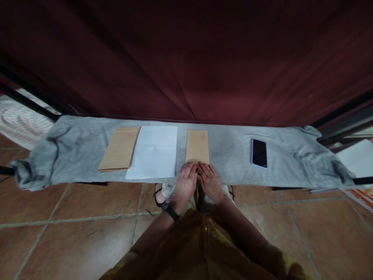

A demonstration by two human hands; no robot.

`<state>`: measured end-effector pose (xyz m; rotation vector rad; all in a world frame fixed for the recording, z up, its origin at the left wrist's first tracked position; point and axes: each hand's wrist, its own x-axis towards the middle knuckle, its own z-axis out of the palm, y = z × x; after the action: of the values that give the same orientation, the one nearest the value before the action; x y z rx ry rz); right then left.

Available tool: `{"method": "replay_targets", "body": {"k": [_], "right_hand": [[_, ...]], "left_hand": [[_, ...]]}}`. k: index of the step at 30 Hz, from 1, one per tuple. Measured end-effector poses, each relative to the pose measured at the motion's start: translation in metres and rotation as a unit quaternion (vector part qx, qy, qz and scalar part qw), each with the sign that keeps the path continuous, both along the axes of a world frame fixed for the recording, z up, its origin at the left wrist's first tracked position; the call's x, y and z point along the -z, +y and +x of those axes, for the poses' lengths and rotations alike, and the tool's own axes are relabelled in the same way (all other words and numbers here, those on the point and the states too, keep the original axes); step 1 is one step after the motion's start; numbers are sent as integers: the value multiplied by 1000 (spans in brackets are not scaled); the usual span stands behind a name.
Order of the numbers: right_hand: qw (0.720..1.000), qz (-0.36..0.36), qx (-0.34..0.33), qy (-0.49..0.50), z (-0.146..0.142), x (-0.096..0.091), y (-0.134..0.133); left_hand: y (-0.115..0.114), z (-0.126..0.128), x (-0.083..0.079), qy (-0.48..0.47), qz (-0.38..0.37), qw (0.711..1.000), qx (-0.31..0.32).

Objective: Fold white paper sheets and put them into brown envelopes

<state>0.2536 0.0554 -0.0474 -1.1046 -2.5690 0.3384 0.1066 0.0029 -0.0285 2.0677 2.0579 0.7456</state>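
A single brown paper envelope (197, 144) lies lengthwise on the grey cloth, with a faint reddish mark near its far right corner. My left hand (187, 178) rests flat over its near end, fingers stretched forward. Beside it, my right hand (210, 179) also lies flat on the same end, and the two hands meet near the middle. Their fingers cover the envelope's near edge. To the left are white sheets of paper (155, 151), and a small stack of similar brown envelopes (121, 147) slightly overlaps their left side.
A phone (259, 153) with a pale purple case lies on the right of the cloth-covered surface (230, 155). Behind hangs a dark red curtain (186, 77). Black metal bars (346, 109) stand at both sides. Papers (358, 157) sit at the far right, above the tiled floor (96, 233).
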Motion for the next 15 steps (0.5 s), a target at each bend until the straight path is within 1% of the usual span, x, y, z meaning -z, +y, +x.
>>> {"method": "replay_targets", "body": {"k": [2, 5, 8, 12, 15], "right_hand": [[1000, -8, -7, -6, 2, 0, 2], [1000, -20, -13, -10, 4, -1, 4], [999, -29, -19, 3, 2, -3, 6], [998, -45, -46, 25, -2, -3, 4], [998, -49, -43, 19, -1, -1, 0]], "left_hand": [[-7, 2, 8, 19, -20, 999, 35], [-11, 1, 15, 51, -47, 996, 49], [-9, -1, 16, 93, -66, 991, 65], [-6, 3, 13, 148, -78, 982, 83], [-6, 9, 13, 172, -65, 981, 70]]}}
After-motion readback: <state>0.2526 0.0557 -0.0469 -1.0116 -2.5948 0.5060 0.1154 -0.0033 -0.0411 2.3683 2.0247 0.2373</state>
